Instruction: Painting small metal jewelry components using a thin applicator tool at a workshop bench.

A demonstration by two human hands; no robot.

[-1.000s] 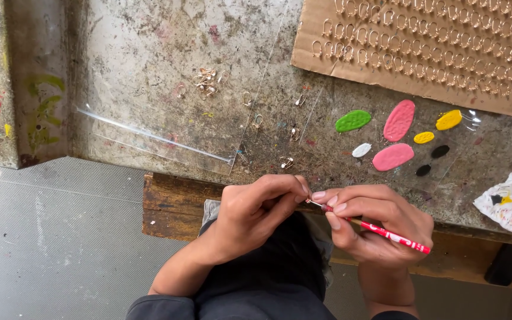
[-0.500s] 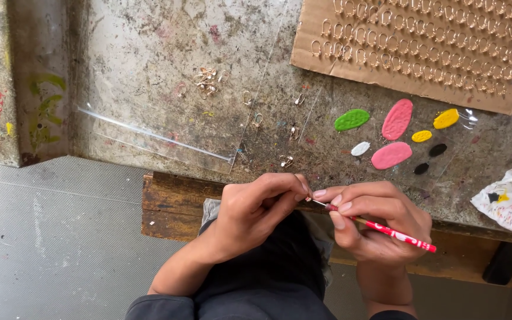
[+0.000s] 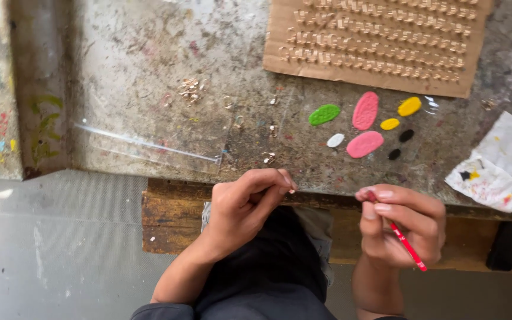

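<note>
Right hand [image 3: 401,222] gripping red brush [image 3: 407,246], left hand [image 3: 247,201] pinched

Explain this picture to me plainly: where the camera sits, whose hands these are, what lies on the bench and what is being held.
There is no machine here. A camera worn on a person's head looks down at that person's own two bare hands and lap, in front of a worn, paint-stained workbench.

The right hand holds a thin red paintbrush, its tip up by the fingers. The left hand has its fingers pinched together; anything between them is too small to make out.

On the bench lie a sheet of brown cardboard studded with rows of small pale pieces, blobs of green, pink, yellow, white and black paint, a clear plastic sheet, a paint-spotted white paper scrap and a few loose small metal loops.
</note>
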